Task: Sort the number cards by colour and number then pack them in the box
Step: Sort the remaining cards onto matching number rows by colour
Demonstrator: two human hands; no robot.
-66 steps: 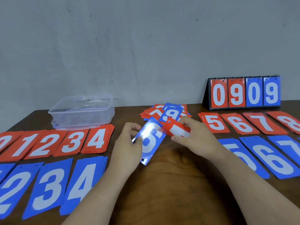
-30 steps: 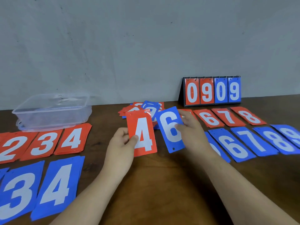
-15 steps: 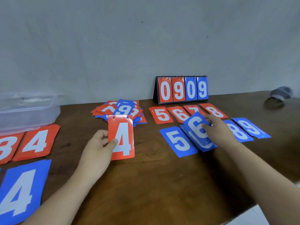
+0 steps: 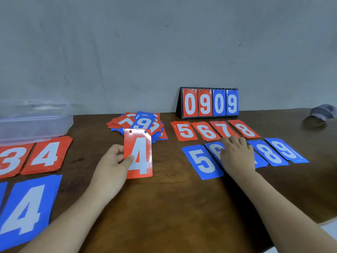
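Note:
My left hand (image 4: 113, 162) pinches a red 4 card (image 4: 141, 152) upright above the table, thumb on its face. My right hand (image 4: 236, 157) lies flat on the blue 6 pile (image 4: 213, 148), fingers straight, covering most of it. Sorted piles lie around: red 5 to 8 (image 4: 215, 131) behind, blue 5 (image 4: 202, 161), blue 8 (image 4: 269, 154) and blue 9 (image 4: 288, 149) beside my right hand. At the left are red 3 and 4 piles (image 4: 45, 155) and a blue 4 pile (image 4: 27, 209). An unsorted heap (image 4: 140, 122) sits at the centre back. The clear plastic box (image 4: 34, 121) stands at the far left.
A flip scoreboard (image 4: 209, 103) reading 0909 stands against the wall behind the red piles. A grey cap (image 4: 322, 111) lies at the far right. The wooden table's (image 4: 173, 201) front edge shows at lower right.
My right hand has lowered the blue 6 card onto the blue 6 pile and now lies flat on it. My left hand still holds the red 4, barely moved.

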